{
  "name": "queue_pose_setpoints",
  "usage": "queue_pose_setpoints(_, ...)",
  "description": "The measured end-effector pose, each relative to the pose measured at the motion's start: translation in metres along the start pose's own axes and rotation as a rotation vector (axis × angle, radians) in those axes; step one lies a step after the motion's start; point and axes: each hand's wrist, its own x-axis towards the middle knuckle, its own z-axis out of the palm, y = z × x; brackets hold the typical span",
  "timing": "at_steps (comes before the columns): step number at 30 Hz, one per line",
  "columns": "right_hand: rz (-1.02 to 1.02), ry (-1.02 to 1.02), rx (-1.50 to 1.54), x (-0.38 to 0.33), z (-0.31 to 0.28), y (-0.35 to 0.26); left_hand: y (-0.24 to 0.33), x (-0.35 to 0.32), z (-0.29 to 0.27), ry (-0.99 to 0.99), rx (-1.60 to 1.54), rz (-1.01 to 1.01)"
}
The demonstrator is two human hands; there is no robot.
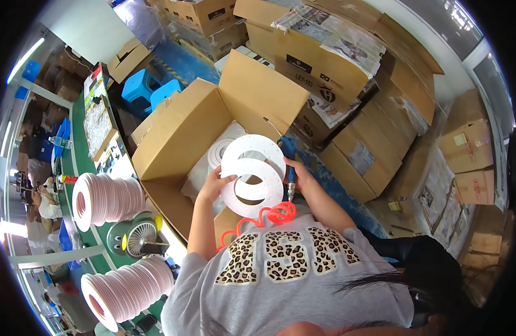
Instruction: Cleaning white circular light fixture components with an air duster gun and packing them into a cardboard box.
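Two flat, smooth white rings [252, 167] overlap between the hands, left hand [215, 185] gripping their edge. Right hand [300, 172]'s wrapped around one blue air blow gun [289, 148], long axis running away from the body, skinny metal nozzle angled left. One coiled red hose [280, 213] dangles below; open cardboard box [179, 134] just beyond both hands.

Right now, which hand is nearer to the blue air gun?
Right. The right hand is on the air gun; the left hand is farther off, at the left edge of the white rings.
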Motion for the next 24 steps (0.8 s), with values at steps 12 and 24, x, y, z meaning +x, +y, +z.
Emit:
queue_pose_setpoints(12, 0.056, -0.085, 0.069, 0.020, -0.024, 0.006, -0.036, 0.012, -0.021, -0.269, -0.341, -0.091)
queue_pose_setpoints(24, -0.546, 0.104, -0.414, 0.019, 0.025, -0.012, 0.000, 0.031, -0.049, 0.078, -0.583, 0.237)
